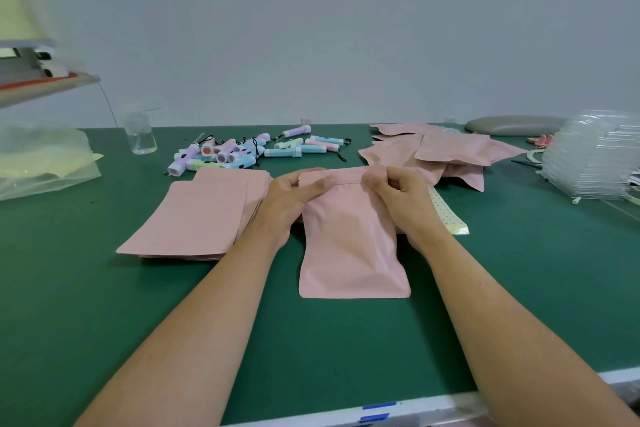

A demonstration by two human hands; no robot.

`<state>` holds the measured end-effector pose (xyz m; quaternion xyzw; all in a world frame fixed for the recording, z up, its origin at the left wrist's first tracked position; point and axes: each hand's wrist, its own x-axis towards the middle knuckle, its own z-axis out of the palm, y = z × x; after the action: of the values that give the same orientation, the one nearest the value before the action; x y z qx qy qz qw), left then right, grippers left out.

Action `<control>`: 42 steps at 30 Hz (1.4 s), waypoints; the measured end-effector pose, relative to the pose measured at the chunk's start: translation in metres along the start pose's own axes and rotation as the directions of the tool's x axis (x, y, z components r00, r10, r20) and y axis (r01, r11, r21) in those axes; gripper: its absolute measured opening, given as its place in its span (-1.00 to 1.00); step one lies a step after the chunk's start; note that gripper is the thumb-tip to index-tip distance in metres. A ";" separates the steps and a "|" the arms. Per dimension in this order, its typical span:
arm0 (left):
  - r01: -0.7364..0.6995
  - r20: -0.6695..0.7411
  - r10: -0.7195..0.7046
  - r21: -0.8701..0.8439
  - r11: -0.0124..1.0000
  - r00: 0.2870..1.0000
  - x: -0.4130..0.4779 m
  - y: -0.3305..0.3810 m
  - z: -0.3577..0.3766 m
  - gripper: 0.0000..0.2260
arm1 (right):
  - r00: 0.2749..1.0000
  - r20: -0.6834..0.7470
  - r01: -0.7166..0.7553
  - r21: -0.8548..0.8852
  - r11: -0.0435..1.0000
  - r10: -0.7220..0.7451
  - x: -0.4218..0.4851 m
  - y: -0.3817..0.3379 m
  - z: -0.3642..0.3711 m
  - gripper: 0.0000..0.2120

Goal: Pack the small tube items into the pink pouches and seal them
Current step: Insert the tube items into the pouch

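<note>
A pink pouch [351, 246] lies flat on the green table [104, 305] in front of me, bulging slightly in its middle. My left hand [294, 199] pinches the pouch's top strip at its left end, thumb on top. My right hand [398, 196] pinches the same strip at its right end. A flat stack of pink pouches [201, 215] lies to the left. A heap of puffed pink pouches [446, 151] sits at the back right. Several small pastel tubes [252, 151] with black loops lie scattered behind the stack.
A clear plastic bottle [140, 132] stands at the back left beside a crumpled clear bag [41, 163]. A stack of clear plastic sheets [595, 156] fills the right edge. A dotted yellow strip [446, 215] lies under my right wrist. The table's near edge [415, 409] is white.
</note>
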<state>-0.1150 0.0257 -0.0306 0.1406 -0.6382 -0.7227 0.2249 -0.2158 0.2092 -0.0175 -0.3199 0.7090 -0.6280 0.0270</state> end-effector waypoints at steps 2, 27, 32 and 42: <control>-0.011 -0.014 0.010 -0.016 1.000 1.000 -0.001 0.002 0.000 -0.65 | 0.999 0.011 -0.037 0.041 0.998 0.037 -0.001 -0.001 0.000 -0.58; -0.123 0.043 0.116 0.218 0.968 0.992 -0.012 0.010 0.006 -0.50 | 0.992 0.054 -0.112 0.031 0.993 0.110 -0.007 -0.004 0.005 -0.53; -0.104 0.001 0.107 0.220 0.970 0.994 -0.009 0.004 0.009 -0.52 | 0.998 -0.041 -0.055 0.012 0.998 0.055 -0.006 -0.008 0.005 -0.51; -0.066 -0.087 0.104 0.365 0.929 0.991 0.000 -0.004 0.001 -0.49 | 0.913 -0.408 -0.155 -0.329 0.932 0.009 0.008 -0.004 -0.053 -0.82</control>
<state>-0.1164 0.0272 -0.0344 0.1894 -0.7528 -0.5745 0.2594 -0.2438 0.2514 0.0002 -0.1541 0.8137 -0.5403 -0.1495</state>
